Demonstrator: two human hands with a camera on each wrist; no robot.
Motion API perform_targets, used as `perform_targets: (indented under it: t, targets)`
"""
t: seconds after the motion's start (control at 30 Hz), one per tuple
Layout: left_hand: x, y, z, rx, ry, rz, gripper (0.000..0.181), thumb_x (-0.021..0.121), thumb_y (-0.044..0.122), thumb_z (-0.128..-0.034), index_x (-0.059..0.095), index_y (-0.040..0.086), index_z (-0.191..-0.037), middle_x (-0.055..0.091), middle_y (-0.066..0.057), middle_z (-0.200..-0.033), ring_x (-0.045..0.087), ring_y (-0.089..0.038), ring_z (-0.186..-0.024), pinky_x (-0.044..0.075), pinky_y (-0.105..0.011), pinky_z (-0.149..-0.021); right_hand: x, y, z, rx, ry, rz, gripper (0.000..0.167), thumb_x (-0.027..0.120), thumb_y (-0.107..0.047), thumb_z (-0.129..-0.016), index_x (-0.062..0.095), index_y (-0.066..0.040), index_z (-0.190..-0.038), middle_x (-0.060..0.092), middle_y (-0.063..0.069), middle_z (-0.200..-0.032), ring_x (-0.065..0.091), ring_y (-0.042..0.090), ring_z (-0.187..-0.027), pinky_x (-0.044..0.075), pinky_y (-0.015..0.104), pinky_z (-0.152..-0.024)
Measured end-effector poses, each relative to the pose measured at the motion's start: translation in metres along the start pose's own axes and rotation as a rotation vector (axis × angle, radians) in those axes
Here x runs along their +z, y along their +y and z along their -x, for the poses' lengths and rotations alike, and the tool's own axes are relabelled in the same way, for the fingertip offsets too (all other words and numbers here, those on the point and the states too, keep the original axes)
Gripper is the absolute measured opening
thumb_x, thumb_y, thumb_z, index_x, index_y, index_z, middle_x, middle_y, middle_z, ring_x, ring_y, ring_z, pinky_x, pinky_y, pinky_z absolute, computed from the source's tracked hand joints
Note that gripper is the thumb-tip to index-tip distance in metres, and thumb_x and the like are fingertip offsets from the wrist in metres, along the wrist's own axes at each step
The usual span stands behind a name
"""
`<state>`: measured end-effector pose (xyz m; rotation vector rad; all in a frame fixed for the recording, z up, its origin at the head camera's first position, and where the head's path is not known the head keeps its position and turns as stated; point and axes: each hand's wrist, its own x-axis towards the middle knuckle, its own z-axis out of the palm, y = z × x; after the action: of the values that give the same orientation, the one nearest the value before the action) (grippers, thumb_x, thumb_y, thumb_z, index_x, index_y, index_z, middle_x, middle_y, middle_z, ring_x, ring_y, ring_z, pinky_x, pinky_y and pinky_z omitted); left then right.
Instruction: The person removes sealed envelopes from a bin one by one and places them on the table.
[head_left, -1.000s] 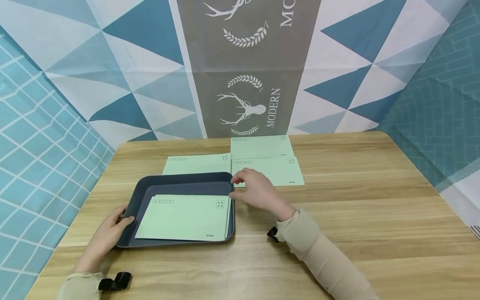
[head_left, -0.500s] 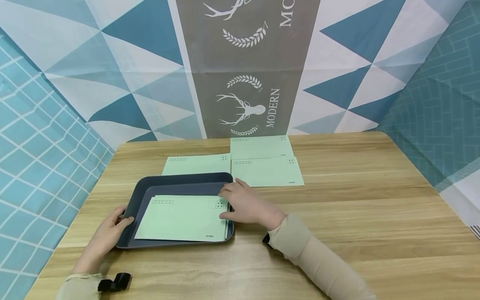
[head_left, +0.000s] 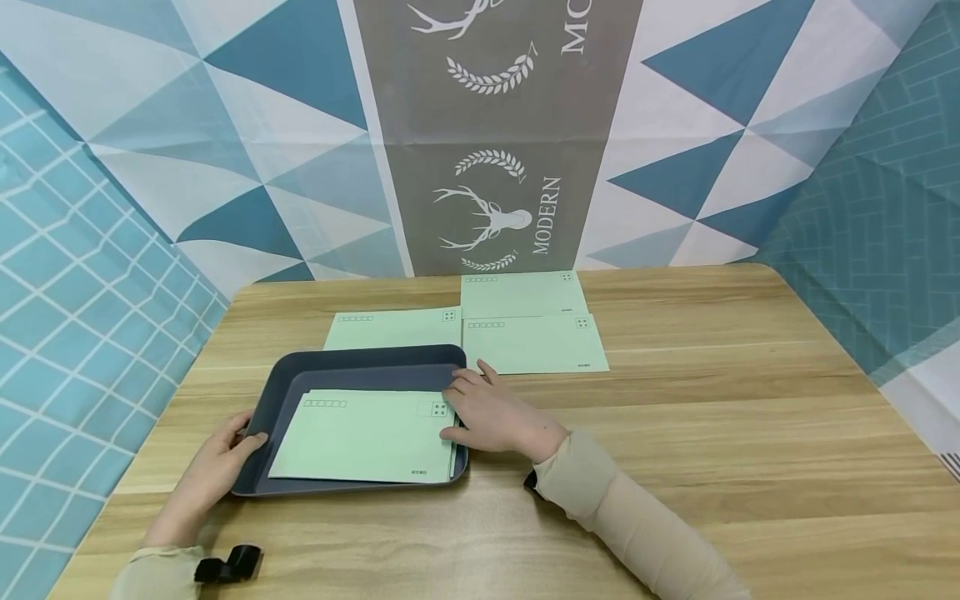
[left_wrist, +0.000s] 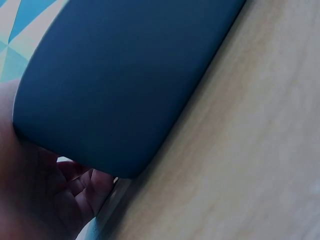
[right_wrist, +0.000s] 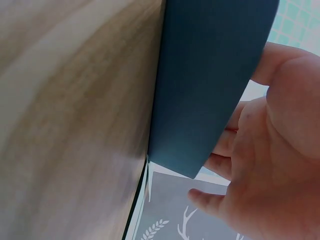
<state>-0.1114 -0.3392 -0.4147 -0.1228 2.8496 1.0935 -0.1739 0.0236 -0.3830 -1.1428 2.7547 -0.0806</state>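
Observation:
A dark blue tray (head_left: 360,358) rests on the table with several pale green envelopes (head_left: 360,437) stacked inside, nearer its front side. At the tray's left side my left hand (head_left: 213,462) grips the wall, thumb over the rim and fingers outside; the left wrist view shows those fingers beside the tray's outer wall (left_wrist: 120,90). My right hand (head_left: 495,412) reaches over the right rim, thumb and fingers on the right end of the envelope stack. In the right wrist view the right hand (right_wrist: 270,135) is beside the wall, its fingertips hidden behind it.
Behind the tray lie three more green envelopes: one (head_left: 397,327) partly covered by the tray, one (head_left: 536,343) to its right, one (head_left: 521,293) at the back edge. The wooden table (head_left: 712,417) extends to the right. A patterned cloth (head_left: 487,125) hangs behind.
My right hand has moved from the tray's back right corner leftward and nearer me, over the rim onto the envelope stack. Over the last half second it barely shifts. The left hand stays put.

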Motion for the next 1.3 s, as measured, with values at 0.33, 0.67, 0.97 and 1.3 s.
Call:
perform_targets:
  t: [0.33, 0.67, 0.97, 1.3]
  targets:
    - [-0.0008, 0.0012, 0.0015, -0.007, -0.005, -0.003, 0.054, 0.039, 0.027, -0.0971, 0.029, -0.009, -0.136, 0.039, -0.030, -0.126, 0.037, 0.011, -0.085, 0.037, -0.017, -0.069, 0.0006, 0.0004, 0.0009, 0.010, -0.008, -0.021, 0.060, 0.046, -0.049, -0.091, 0.042, -0.008, -0.135, 0.042, 0.003, -0.139, 0.021, 0.020, -0.137, 0.013, 0.044, -0.110]
    - [-0.0013, 0.0015, 0.0025, -0.023, -0.020, 0.005, 0.055, 0.038, 0.028, -0.0974, 0.027, -0.008, -0.137, 0.038, -0.029, -0.127, 0.037, 0.009, -0.086, 0.037, -0.017, -0.069, 0.0016, -0.0001, -0.0001, 0.009, 0.000, -0.027, 0.059, 0.050, -0.048, -0.089, 0.046, -0.008, -0.132, 0.043, 0.005, -0.137, 0.022, 0.021, -0.136, 0.017, 0.043, -0.110]
    - [-0.0012, 0.0004, 0.0026, -0.020, -0.020, 0.000, 0.055, 0.038, 0.028, -0.0974, 0.028, -0.009, -0.137, 0.038, -0.030, -0.127, 0.037, 0.008, -0.087, 0.037, -0.016, -0.069, 0.0024, -0.0013, -0.0027, 0.017, 0.026, -0.063, 0.066, 0.059, -0.050, -0.082, 0.046, -0.006, -0.130, 0.045, 0.007, -0.134, 0.026, 0.023, -0.133, 0.019, 0.042, -0.109]
    - [-0.0006, 0.0018, 0.0015, -0.036, -0.023, -0.004, 0.055, 0.038, 0.028, -0.0975, 0.027, -0.009, -0.137, 0.039, -0.029, -0.126, 0.043, -0.002, -0.091, 0.037, -0.017, -0.069, 0.0023, -0.0019, -0.0031, 0.066, 0.080, -0.215, 0.069, 0.069, -0.045, -0.076, 0.042, -0.006, -0.127, 0.047, 0.006, -0.127, 0.034, 0.023, -0.127, 0.023, 0.036, -0.108]
